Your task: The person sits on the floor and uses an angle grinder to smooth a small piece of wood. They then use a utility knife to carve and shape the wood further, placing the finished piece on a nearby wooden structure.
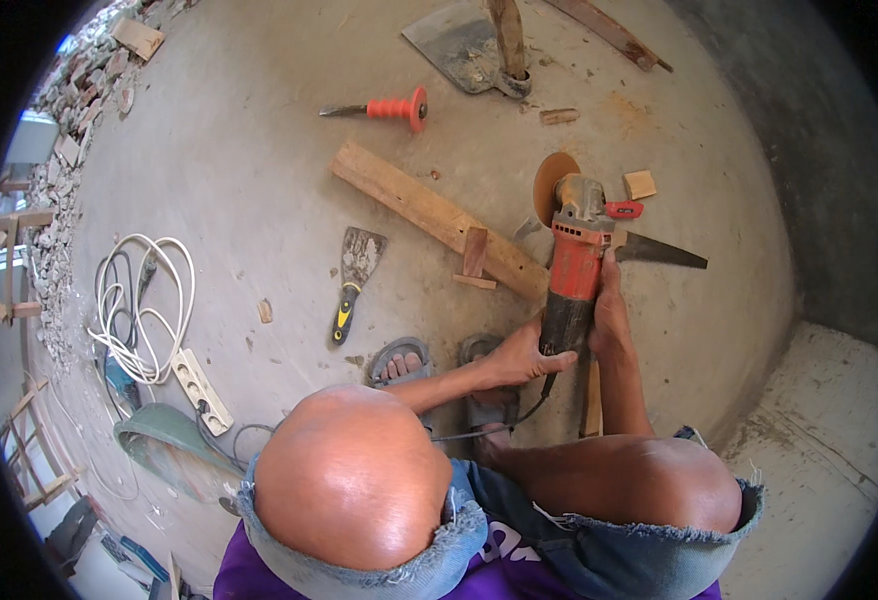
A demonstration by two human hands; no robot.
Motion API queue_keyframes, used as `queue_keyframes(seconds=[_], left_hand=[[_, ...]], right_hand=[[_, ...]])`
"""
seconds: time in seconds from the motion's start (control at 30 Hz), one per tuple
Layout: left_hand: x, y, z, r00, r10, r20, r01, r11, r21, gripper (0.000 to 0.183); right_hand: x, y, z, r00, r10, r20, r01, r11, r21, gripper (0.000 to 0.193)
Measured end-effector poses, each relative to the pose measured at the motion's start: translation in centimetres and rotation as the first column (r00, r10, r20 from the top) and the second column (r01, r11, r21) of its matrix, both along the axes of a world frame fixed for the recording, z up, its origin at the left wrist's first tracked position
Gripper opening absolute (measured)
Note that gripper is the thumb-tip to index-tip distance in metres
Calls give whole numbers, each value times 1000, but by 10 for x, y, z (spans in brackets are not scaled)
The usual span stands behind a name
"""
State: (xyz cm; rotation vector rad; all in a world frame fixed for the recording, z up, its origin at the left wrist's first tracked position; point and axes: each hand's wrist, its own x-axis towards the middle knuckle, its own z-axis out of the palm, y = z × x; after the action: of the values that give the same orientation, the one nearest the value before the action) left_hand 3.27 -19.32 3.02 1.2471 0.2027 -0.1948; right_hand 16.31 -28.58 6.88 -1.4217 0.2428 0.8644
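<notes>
A red and black angle grinder (576, 265) points away from me, its brown disc (549, 182) at the far end on the left of the metal head. My left hand (521, 357) is closed round the black rear end, thumb across it. Along the red body's right side lies my right hand (612, 312), gripping it; part of its fingers is hidden behind the tool. From the rear the cord (531, 410) runs left between my legs. Beside the grinder lies a wooden plank (404, 207) with a small wood offcut (475, 250) on it. A saw blade (667, 252) sticks out to the right.
On the concrete floor lie a scraper (362, 262), a chisel with a red hand guard (394, 108), a hoe (459, 48) and a wood block (640, 184). To the left are a power strip (201, 390), coiled white cable (139, 345), a green basin (164, 425) and rubble (84, 95).
</notes>
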Motion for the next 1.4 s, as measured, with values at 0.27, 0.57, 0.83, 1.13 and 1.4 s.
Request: queue_keyframes(seconds=[0.27, 0.57, 0.83, 1.13, 1.4], left_hand=[[-3, 25, 18, 991, 134, -5, -134, 987, -91, 70], [-67, 121, 19, 875, 481, 57, -482, 876, -4, 63], [-132, 220, 20, 548, 815, 189, -570, 199, 797, 61], [-157, 300, -33, 336, 839, 427, -450, -255, 856, 63], [-145, 336, -31, 375, 916, 140, -234, -52, 971, 62]], right_hand=[[-2, 45, 3, 993, -38, 109, 15, 978, 210, 66], [-14, 112, -76, 852, 459, 251, -494, 864, 97, 71], [-8, 77, -84, -201, 644, 739, -352, 656, -667, 49], [-23, 96, -27, -449, 402, 798, -499, 628, -597, 35], [2, 61, -101, -148, 633, 759, -609, 547, -575, 51]])
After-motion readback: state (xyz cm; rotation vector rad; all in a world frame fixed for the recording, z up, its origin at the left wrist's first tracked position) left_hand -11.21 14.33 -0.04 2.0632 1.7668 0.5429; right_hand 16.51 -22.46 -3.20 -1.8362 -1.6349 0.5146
